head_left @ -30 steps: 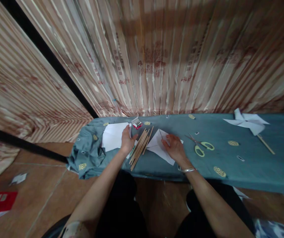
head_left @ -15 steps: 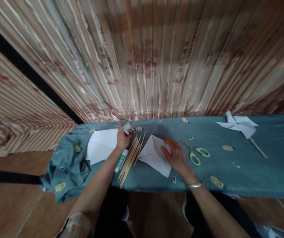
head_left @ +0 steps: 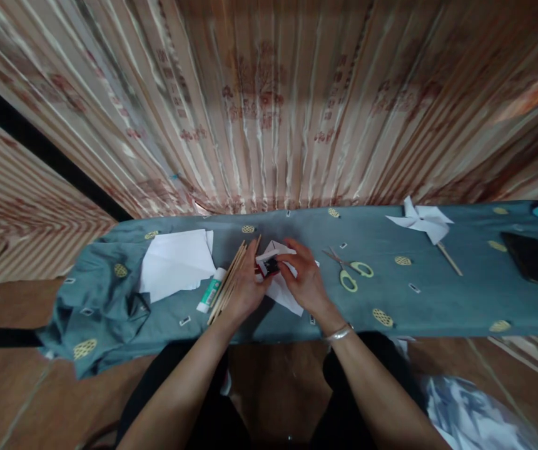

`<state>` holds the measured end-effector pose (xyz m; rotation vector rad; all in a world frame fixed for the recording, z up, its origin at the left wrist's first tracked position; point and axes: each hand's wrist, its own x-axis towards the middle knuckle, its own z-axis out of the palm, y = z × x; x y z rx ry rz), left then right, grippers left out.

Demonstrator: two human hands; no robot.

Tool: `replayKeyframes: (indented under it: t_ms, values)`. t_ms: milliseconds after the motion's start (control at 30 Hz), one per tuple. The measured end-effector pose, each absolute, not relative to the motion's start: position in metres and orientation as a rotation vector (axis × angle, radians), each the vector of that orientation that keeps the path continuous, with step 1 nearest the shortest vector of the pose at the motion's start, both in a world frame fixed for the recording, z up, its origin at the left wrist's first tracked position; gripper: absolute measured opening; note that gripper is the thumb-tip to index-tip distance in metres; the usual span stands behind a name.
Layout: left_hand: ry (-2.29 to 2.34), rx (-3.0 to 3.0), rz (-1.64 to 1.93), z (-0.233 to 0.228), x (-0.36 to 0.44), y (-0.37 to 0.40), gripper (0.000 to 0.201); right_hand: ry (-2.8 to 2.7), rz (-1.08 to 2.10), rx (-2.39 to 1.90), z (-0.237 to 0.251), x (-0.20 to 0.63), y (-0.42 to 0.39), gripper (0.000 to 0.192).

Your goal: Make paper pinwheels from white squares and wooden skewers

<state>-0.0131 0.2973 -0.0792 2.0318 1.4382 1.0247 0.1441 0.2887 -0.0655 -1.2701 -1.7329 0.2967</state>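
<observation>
Dim, warm indoor light falls from above on the striped curtain (head_left: 269, 112), leaving the floor (head_left: 10, 375) in shadow. Wide-angle distortion bends the table (head_left: 438, 312) and curtain folds at the edges (corners soft, slightly smeared), while the hands show mild blur.

Two hands in view: left hand (head_left: 245, 289), right hand (head_left: 303, 281), both on one small box (head_left: 269, 265) with red and black contents. One folded white sheet (head_left: 282, 290) under them. One stack of white paper (head_left: 176, 262), sheet count unclear. One glue stick (head_left: 211, 290). One bundle of wooden sticks (head_left: 229, 282), too tightly packed to count. One pair of scissors (head_left: 350, 274), yellow-green handles. One finished paper pinwheel (head_left: 421, 219) on one stick. One dark phone (head_left: 532, 260). One bracelet (head_left: 339, 334). One table (head_left: 438, 300) under teal cloth.
</observation>
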Motion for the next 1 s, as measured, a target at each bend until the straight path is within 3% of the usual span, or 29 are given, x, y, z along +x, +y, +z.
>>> replayKeyframes:
  t_ms: [567,1000]
  values:
    - [1.380,2.056,0.891,-0.076,-0.012,0.304,0.082,-1.935,0.259,-1.353,-0.070,0.136,0.299,0.025]
    - [1.405,2.032,0.871,-0.072,-0.011,0.303,0.082,-1.908,0.325,-1.359,-0.074,0.139,0.301,0.017]
